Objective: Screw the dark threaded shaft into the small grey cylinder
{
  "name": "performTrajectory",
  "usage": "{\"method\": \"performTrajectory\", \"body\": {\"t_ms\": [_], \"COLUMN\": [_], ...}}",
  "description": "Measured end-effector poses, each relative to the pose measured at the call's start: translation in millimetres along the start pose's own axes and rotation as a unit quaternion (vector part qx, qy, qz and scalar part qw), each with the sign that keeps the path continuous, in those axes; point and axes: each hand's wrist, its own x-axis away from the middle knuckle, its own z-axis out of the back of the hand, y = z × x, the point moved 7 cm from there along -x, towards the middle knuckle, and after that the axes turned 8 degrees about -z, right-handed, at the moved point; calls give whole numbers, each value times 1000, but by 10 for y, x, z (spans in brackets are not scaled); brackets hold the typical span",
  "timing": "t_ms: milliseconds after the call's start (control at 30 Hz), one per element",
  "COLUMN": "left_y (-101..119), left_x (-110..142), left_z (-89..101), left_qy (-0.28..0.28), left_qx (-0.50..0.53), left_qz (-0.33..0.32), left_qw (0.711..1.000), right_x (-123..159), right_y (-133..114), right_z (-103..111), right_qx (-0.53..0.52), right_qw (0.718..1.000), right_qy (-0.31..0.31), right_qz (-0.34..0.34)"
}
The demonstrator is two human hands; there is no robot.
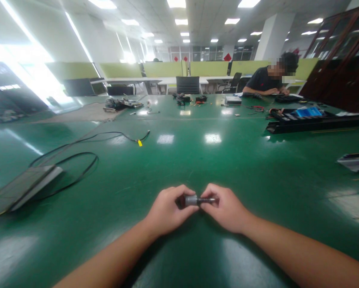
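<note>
Cylinder in left hand, apparent shaft in right hand

The left hand grips a small grey cylinder over the green table, while the right hand pinches its narrow shaft, which points to 3 o'clock. From there, a flat grey panel lies at 9 o'clock, beside a looping black cable with a yellow tag. A long black housing sits at 2 o'clock, and a person leans over the table's far side at 1.
</note>
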Motion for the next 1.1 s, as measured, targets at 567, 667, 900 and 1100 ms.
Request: {"method": "performTrajectory", "body": {"t_ms": [567,667,900,1100], "left_y": [-7,-13,-20,-16], "left_x": [1,-2,-6,-13], "left_z": [7,12,26,37], "left_qy": [1,1,1,3], "left_qx": [1,-2,-1,6], "left_qz": [3,3,1,7], "left_qw": [1000,1000,1000,1000], "right_x": [0,-4,9,17], "right_y": [-29,-29,-46,-61], "right_z": [9,8,19,29], "right_qx": [-21,-28,-26,-18], "right_qw": [1000,1000,1000,1000], "right_qy": [-7,-11,-6,-5], "right_qz": [-4,-6,-5,-6]}}
